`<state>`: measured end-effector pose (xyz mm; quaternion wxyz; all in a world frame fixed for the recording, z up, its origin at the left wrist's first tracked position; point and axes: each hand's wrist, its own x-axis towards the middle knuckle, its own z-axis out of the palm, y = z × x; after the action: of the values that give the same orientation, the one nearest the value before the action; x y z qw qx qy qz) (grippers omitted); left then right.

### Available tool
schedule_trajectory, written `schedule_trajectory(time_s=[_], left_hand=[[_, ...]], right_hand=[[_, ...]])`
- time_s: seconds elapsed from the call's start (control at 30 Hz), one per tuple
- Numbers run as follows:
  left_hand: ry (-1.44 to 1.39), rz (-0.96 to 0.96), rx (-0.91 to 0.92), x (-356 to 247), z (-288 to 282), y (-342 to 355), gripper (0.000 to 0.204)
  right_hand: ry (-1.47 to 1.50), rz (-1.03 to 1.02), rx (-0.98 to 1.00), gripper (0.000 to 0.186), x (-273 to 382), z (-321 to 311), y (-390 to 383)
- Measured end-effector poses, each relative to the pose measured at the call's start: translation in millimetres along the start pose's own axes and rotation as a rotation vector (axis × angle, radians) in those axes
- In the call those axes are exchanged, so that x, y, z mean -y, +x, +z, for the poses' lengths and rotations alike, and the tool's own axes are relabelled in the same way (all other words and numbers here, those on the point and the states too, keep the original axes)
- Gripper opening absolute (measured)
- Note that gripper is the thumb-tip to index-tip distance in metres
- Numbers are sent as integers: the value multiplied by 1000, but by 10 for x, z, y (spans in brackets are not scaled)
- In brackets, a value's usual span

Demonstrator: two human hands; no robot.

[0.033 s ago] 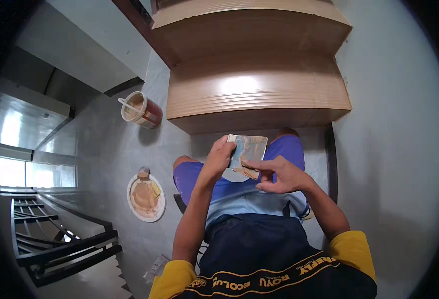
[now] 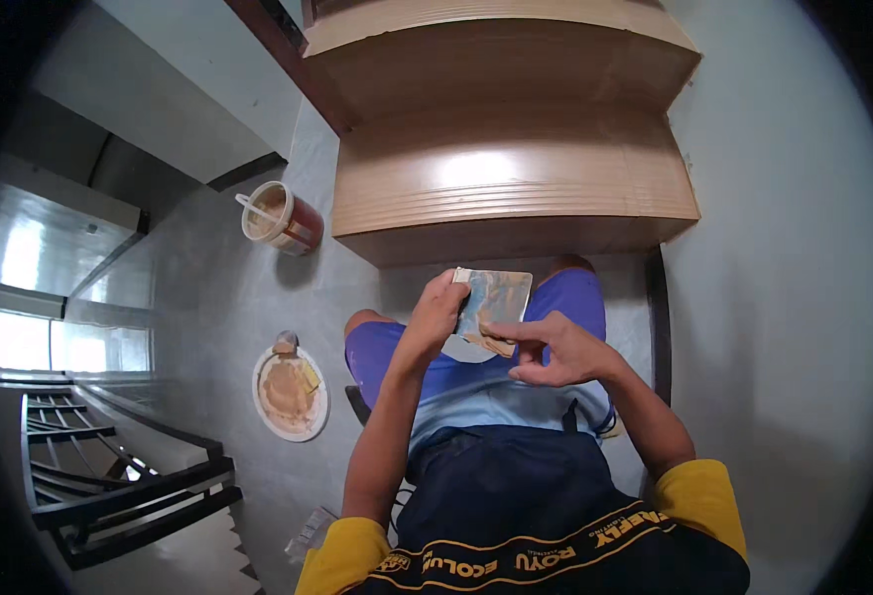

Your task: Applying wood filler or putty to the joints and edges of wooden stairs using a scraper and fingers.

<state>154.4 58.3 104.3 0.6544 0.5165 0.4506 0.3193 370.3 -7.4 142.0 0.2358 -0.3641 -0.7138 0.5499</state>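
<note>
My left hand (image 2: 435, 315) grips the left edge of a thin, flat rectangular plate (image 2: 502, 290), thumb on top. The plate has a bluish-grey face with brown paste smeared over it, thickest along its near edge. From the right, my right hand (image 2: 561, 351) reaches over, its index finger stretched out and touching the brown smear. The thumb of that hand stands apart below, and its other fingers are partly curled. Both hands are above my lap, where a pale round thing (image 2: 466, 349) shows partly beneath the plate.
Glossy brown steps (image 2: 506, 164) rise just ahead. On the floor at left stand a bucket (image 2: 303, 226) of brown paste with a white handle and a white round lid (image 2: 258, 409) bearing paste and a yellow piece. A black metal rack (image 2: 129, 506) is farther left; a pale wall (image 2: 784, 297) borders the right.
</note>
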Motion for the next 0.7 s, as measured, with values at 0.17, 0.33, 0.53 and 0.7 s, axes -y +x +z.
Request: schedule_trajectory(time_s=[0.17, 0.33, 0.53, 0.7], left_hand=[[-161, -65, 12, 90, -11, 40, 21], [-244, -180, 52, 111, -52, 32, 23], [-650, -319, 92, -26, 150, -42, 26], [-601, -241, 100, 0, 33, 41, 29]], right_hand=[[96, -121, 104, 58, -130, -61, 7], [524, -71, 18, 70, -101, -55, -111], [-401, -42, -316, 78, 92, 40, -84], [-678, -255, -425, 65, -2, -107, -237]])
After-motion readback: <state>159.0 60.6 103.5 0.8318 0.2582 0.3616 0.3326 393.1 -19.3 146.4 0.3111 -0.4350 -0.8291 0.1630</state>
